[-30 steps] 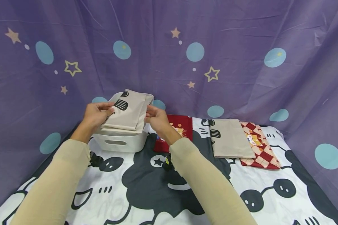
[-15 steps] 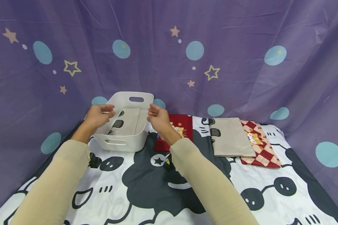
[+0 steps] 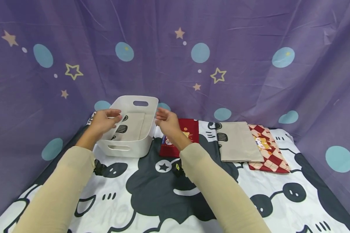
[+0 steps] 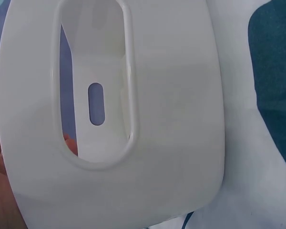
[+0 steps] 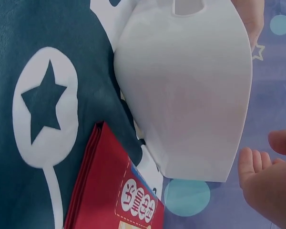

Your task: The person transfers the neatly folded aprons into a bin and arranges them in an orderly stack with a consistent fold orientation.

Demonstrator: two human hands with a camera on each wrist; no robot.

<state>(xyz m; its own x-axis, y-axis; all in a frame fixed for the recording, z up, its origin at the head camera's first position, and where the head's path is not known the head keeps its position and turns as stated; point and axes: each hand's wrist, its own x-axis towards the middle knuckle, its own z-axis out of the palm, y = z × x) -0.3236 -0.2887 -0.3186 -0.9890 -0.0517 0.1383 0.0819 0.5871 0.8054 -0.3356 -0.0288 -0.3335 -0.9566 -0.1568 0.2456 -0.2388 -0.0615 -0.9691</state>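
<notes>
A folded beige cloth [image 3: 130,127] with black print lies flat inside a white plastic basket [image 3: 128,144] at the back left. Over the basket's left rim is my left hand [image 3: 104,121], fingers loosely bent and holding nothing. My right hand [image 3: 168,124] hovers just outside the right rim, its fingers relaxed, with nothing in it. In the right wrist view a gap shows between the right hand's thumb and fingers [image 5: 247,164], beside the basket wall. The left wrist view mostly shows the basket's outer wall and handle slot, which hide much of the left hand.
Right of the basket lies a folded red cloth [image 3: 189,131], partly behind the right hand. Another folded beige cloth [image 3: 236,142] overlaps a red checkered cloth [image 3: 271,152] farther right. A purple curtain [image 3: 175,64] hangs behind the printed white-and-dark sheet [image 3: 163,194].
A second ago both hands held the folded beige cloth above the basket. They have let go, and it lies inside. My right hand has since drifted slightly right, away from the rim.
</notes>
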